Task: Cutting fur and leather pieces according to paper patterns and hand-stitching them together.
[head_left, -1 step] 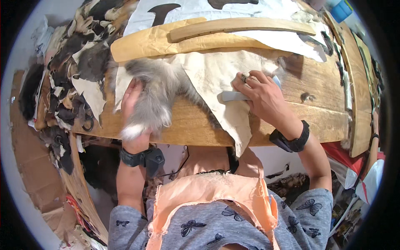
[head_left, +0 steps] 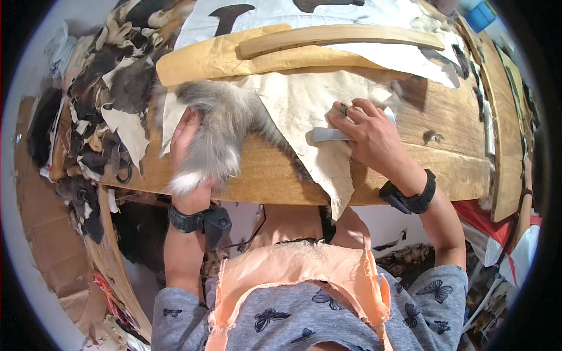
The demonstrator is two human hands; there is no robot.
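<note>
A pale hide (head_left: 310, 99) lies skin side up on the wooden table, and its left part folds over to show long grey and white fur (head_left: 219, 126). At the left end of this pelt my left hand (head_left: 184, 137) is closed on the fur, which drapes over its palm and wrist and hides part of the fingers. My right hand (head_left: 372, 128) is wrapped around a light grey, flat, slightly curved tool (head_left: 331, 135) and rests on the skin side. The tool's two ends stick out on either side of the fist; its exact kind I cannot make out.
Behind the pelt lie a rolled yellow-brown paper (head_left: 205, 61), a long curved wooden strip (head_left: 339, 38) and white sheets with dark shapes. Fur and hide scraps (head_left: 126, 82) heap up on the left. A wooden board (head_left: 503, 140) and a blue container (head_left: 480, 16) are on the right.
</note>
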